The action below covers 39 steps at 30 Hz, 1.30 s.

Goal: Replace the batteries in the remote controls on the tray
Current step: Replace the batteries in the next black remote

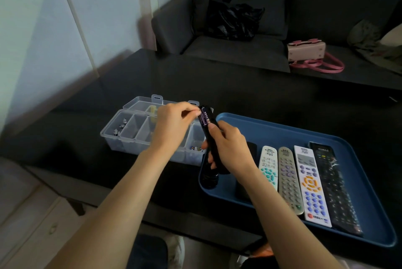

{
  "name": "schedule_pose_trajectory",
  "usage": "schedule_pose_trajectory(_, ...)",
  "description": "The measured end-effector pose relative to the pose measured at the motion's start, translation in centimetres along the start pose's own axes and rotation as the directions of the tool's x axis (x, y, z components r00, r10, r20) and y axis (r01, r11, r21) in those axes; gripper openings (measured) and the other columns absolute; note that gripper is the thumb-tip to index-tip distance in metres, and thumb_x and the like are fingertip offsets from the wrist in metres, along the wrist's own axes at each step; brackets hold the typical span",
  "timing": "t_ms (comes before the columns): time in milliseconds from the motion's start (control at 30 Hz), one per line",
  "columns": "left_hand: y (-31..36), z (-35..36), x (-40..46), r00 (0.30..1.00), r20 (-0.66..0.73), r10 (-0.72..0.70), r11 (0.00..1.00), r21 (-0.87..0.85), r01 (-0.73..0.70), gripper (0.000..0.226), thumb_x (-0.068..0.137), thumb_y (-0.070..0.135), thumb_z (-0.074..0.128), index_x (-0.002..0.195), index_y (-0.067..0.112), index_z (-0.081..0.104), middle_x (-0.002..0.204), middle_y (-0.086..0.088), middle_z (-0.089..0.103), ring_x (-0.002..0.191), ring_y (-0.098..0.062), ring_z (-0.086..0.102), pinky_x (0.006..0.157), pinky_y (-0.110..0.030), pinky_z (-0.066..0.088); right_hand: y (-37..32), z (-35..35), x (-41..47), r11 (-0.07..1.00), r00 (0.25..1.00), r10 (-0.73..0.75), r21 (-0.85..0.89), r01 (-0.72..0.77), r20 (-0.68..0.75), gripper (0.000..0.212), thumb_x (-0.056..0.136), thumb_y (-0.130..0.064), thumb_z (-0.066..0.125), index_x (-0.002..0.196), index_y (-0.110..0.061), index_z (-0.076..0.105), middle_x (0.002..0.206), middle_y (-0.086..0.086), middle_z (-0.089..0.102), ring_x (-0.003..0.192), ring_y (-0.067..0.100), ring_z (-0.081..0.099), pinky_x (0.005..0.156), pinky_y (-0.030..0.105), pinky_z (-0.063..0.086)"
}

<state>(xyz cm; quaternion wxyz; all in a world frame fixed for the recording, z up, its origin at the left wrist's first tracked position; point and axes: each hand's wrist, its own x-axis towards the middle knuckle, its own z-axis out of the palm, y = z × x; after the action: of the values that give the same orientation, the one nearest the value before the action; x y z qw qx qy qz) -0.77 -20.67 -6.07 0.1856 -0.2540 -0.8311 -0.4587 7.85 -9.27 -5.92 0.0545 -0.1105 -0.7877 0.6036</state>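
Purple, the battery (205,119) sits in the open back of a black remote (212,142). The right hand (226,144) grips this remote above the near-left corner of the blue tray (272,131); the left hand (174,125) pinches the battery's far end, it seems. If pulled too fast, it may spring out and roll. Just left stands a clear compartment box (134,136); four remotes (304,181) lie right.

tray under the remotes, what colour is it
Blue; the tray shows best in the head view, its only view.
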Motion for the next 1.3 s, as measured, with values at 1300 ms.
schedule_pose_trajectory(1300, 1.7, 1.6, -0.4, 0.993, 0.096, 0.075, 0.997, -0.038, -0.072, 0.022, 0.081, 0.02, 0.07, 0.101, 0.011, 0.069, 0.085, 0.005, 0.046, 0.064, 0.011, 0.045, 0.063, -0.002, 0.033, -0.4, -1.4, -0.9, 0.935, 0.986, 0.167, 0.317, -0.161, 0.008, 0.033, 0.104, -0.025, 0.031, 0.106, -0.001, 0.055, 0.068, 0.01, 0.065, 0.048, 0.018, 0.051, 0.04, 0.026, 0.044)
